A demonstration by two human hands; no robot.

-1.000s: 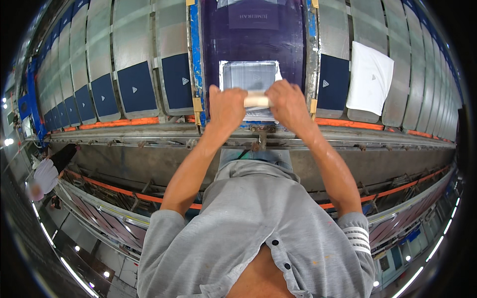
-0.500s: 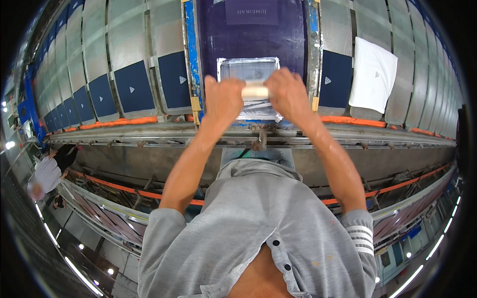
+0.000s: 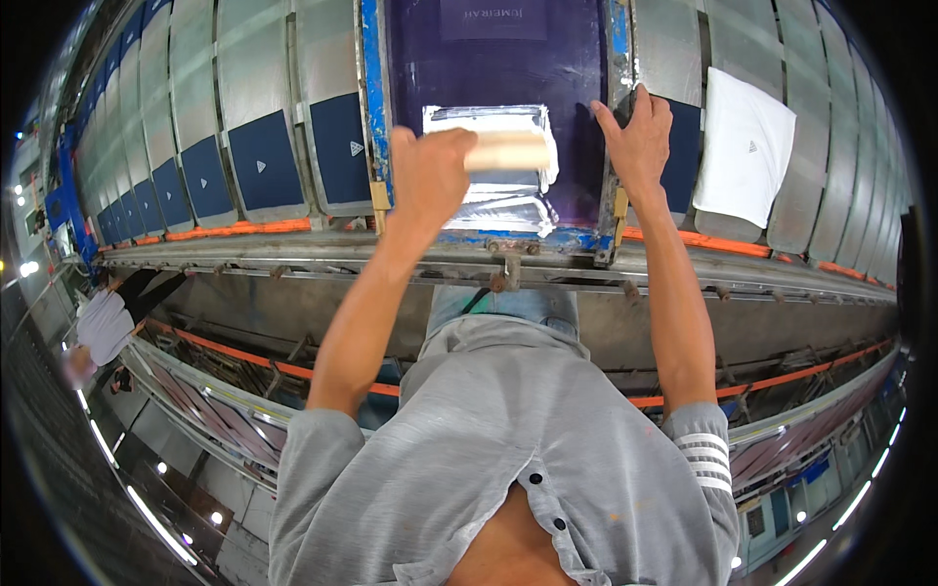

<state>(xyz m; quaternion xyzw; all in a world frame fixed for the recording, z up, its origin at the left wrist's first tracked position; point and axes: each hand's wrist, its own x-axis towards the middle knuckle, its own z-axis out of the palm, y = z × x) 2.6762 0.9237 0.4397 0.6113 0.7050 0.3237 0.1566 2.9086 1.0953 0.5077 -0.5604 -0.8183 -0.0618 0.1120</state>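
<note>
My left hand (image 3: 430,181) is closed around one end of a wooden-handled squeegee (image 3: 510,151), slightly blurred. The squeegee lies across a patch of white ink (image 3: 489,212) on a purple printing screen (image 3: 489,73). Ink covers the window in the screen's middle. My right hand (image 3: 640,142) is at the right rail of the screen frame (image 3: 619,59), with thumb and fingers spread on either side of it. Whether it presses on the rail I cannot tell. Navy fabric pieces with a small white triangle print, such as this navy piece (image 3: 339,146), lie to the left.
A white cloth (image 3: 745,146) with a small triangle print lies on a panel at the right. Along the table's near edge run a metal rail (image 3: 410,256) and an orange strip (image 3: 239,239). Another person (image 3: 106,322) stands at the far left. A second table (image 3: 225,430) is behind me.
My right hand has let go of the squeegee and moved right to the frame rail. My left hand still holds it. White ink now covers the window that was see-through.
</note>
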